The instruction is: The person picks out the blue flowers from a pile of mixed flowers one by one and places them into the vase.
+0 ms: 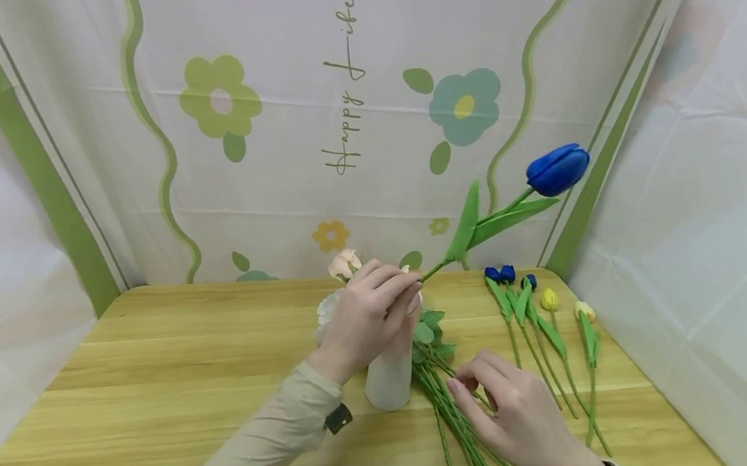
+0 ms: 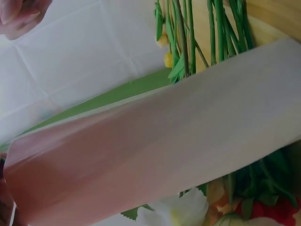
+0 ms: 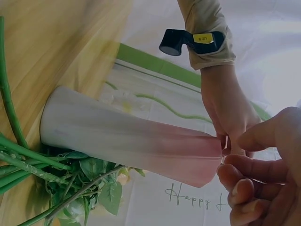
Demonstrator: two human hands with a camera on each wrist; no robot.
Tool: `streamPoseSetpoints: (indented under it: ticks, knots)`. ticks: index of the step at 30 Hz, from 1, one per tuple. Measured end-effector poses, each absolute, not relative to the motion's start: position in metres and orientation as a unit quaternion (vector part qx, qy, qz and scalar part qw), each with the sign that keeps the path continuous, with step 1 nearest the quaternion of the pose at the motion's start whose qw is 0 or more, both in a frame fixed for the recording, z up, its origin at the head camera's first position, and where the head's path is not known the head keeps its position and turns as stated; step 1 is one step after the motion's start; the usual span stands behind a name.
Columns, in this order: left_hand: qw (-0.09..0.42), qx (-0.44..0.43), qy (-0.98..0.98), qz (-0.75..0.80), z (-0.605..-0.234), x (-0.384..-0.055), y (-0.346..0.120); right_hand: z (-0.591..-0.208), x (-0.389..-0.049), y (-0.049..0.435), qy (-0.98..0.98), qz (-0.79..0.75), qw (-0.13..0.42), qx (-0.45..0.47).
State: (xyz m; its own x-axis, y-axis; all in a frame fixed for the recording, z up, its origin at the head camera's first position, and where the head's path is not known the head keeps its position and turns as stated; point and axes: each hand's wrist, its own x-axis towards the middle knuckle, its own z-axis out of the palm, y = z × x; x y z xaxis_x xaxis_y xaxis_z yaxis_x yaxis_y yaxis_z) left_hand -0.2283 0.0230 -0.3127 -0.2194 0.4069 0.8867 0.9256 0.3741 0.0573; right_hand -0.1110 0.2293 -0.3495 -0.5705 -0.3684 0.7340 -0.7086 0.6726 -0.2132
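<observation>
A long-stemmed blue tulip (image 1: 557, 170) slants up to the right, its stem pinched by the fingertips of my left hand (image 1: 365, 318). That hand is over the mouth of a tall vase (image 1: 388, 381), which fades from white at the base to pink at the top. Whether the stem's lower end is inside the vase is hidden. In the right wrist view, the vase (image 3: 131, 136) shows its pink rim beside the left hand (image 3: 228, 101). My right hand (image 1: 521, 408), fingers loosely bent and holding nothing, hovers over green stems (image 1: 461, 427) right of the vase.
On the table's right side lie several tulips: blue ones (image 1: 506, 274), a yellow one (image 1: 549, 300) and a cream one (image 1: 584, 310). A pale pink rose (image 1: 344, 265) and a white flower (image 1: 325, 311) show behind the left hand. Fabric walls (image 1: 296, 157) enclose the table (image 1: 176, 378).
</observation>
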Motion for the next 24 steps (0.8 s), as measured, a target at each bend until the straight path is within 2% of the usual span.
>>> streamPoseSetpoints:
  ticks: [6, 13, 24]
  knots:
    - [0.421, -0.398, -0.72, -0.382, -0.317, -0.228, 0.022, -0.35, -0.112, 0.23, -0.846, 0.254, 0.341, 0.321]
    - [0.394, -0.314, -0.73, -0.461, -0.324, -0.227, 0.02, -0.35, -0.111, 0.23, -0.845, 0.253, 0.343, 0.323]
    - [0.37, -0.233, -0.747, -0.502, -0.331, -0.223, 0.017, -0.349, -0.11, 0.23, -0.846, 0.251, 0.344, 0.321]
